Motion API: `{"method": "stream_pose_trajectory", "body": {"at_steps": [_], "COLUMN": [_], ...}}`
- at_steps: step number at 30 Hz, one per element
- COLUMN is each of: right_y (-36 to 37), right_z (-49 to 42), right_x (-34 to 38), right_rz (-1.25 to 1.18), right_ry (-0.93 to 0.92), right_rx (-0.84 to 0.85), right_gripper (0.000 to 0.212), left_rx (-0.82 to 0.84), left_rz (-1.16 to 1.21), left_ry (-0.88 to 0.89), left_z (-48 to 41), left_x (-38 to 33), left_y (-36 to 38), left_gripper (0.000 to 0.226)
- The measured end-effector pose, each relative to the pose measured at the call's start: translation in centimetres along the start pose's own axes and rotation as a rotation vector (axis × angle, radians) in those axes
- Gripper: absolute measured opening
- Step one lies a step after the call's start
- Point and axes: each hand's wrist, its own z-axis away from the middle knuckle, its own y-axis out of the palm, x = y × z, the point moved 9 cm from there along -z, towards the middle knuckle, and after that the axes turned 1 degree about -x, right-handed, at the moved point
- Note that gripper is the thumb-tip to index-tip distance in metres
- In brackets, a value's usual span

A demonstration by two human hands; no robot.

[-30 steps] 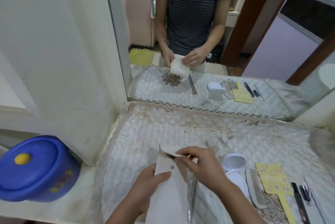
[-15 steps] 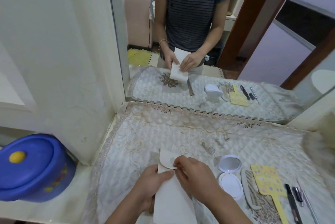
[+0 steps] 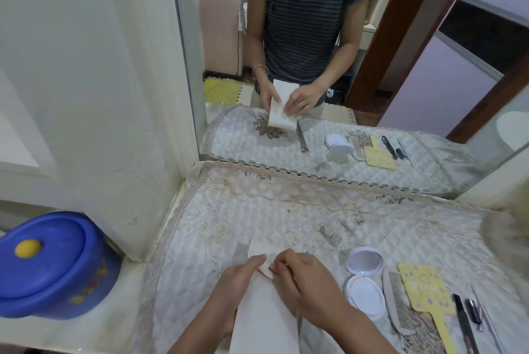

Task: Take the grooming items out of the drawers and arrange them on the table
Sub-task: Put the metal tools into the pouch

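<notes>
Gripping a white pouch (image 3: 263, 325) by its side with the left hand (image 3: 237, 285), thumb on the flap, and pinching the flap's tip with the right hand (image 3: 309, 282), low over the near edge of the table (image 3: 257, 210). Seemingly working the fastening; next, likely laying it left of the compact (image 3: 364, 292).

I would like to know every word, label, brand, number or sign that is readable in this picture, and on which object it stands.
No text here can be read.
Blue tub: a yellow and red print on its side, too blurred to read.
Yellow paddle: only dots and a drawn pattern, no letters to make out.
White pouch: plain, no writing visible.
Round compact: no marking visible.
</notes>
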Motion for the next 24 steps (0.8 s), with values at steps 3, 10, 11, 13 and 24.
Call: {"method": "stream_pose_trajectory", "body": {"at_steps": [3, 10, 11, 13, 24], "right_y": [0.1, 3.6, 3.9, 4.5, 5.2], "right_z": [0.5, 2.5, 2.5, 2.6, 2.8], "right_x": [-1.3, -3.8, -3.7, -3.9, -5.3], "right_rz": [-0.250, -1.240, -1.280, -1.278, -0.813], "right_ry": [0.171, 0.760, 0.767, 0.768, 0.686], "right_rx": [-0.021, -0.062, -0.023, 0.001, -0.089], "right_gripper": [0.038, 0.047, 0.040, 0.026, 0.012], "left_rx": [-0.051, -0.015, -0.005, 0.013, -0.059], "left_rz": [0.003, -0.061, -0.079, -0.098, -0.238], "left_ry": [0.067, 0.136, 0.130, 0.124, 0.152], "left_z": [-0.1, -0.1, -0.2, -0.2, -2.1], "left_x": [-0.4, -1.7, -1.4, -0.9, 1.9], "left_y": [-0.3, 0.3, 0.3, 0.3, -1.1], "left_gripper": [0.014, 0.015, 0.018, 0.021, 0.029]}}
